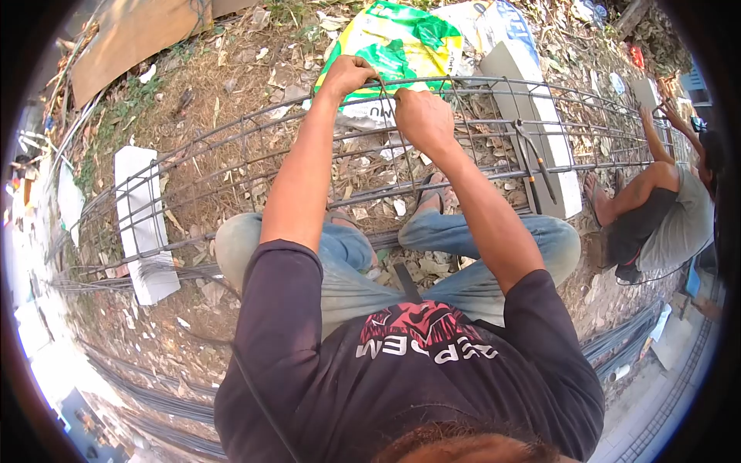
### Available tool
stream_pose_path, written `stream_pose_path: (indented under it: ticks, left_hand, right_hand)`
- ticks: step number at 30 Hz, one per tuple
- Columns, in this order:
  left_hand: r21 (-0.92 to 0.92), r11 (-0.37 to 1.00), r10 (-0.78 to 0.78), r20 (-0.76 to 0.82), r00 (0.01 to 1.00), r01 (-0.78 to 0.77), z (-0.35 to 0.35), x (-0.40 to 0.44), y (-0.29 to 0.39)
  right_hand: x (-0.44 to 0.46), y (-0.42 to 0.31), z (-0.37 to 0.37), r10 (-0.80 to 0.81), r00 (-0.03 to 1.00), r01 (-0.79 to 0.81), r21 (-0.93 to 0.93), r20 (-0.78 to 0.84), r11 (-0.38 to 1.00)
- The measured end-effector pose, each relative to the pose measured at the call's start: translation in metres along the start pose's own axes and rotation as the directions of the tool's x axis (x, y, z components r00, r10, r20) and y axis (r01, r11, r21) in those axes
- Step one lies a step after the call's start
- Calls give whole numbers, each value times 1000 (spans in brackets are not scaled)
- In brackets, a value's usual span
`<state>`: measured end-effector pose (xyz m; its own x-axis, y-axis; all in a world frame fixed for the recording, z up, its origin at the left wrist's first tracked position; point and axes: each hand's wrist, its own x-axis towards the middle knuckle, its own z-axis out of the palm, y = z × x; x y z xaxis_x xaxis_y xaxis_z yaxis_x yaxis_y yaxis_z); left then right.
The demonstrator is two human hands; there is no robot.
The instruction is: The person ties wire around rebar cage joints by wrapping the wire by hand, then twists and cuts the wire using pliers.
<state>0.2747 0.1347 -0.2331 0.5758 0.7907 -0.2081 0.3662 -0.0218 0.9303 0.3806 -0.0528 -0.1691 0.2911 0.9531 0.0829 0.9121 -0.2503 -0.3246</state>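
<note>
the metal cage (pixel 482 122) lies across the upper middle. the left hand (pixel 349 77) pinches one ring (pixel 400 143); the right hand (pixel 424 119) has curled fingers beside it, grip hidden. many rings are on already; i can't tell what's left.

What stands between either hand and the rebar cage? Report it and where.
Nothing visible: the left hand and right hand are both at the far side of the rebar cage. The pincers lie off to the right hand's right, out of the way.
</note>
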Motion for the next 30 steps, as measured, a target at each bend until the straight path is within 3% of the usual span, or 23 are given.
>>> stream_pose_path:
  ticks: [5,9,13,16,21,24,27,30]
  left_hand:
    - [65,995,76,52,996,-79,-1,3,-9]
    - [29,990,132,117,984,-136,-4,-1,-9]
    - [27,974,219,105,970,-223,-2,-4,-13]
    - [63,959,272,88,958,-278,1,-5,-15]
    - [239,911,333,57,941,-337,2,-23,-2]
    - [272,909,317,41,948,-315,3,-29,1]
    - [264,914,307,45,951,-307,5,-23,-5]
    - [283,921,264,51,963,-268,7,-18,-7]
  right_hand:
    - [8,-9,-12,-78,996,79,-43,38,996]
    - [27,-5,-23,-138,990,135,-82,-32,988]
    - [65,20,-21,-291,956,281,-176,-33,943]
    - [95,40,-11,-296,955,289,-195,-6,937]
    - [132,60,28,-39,945,115,-221,324,968]
    - [142,64,31,-142,903,214,-138,405,967]
    - [129,67,31,-375,919,395,-278,125,876]
    - [114,56,41,-169,975,191,-155,145,969]
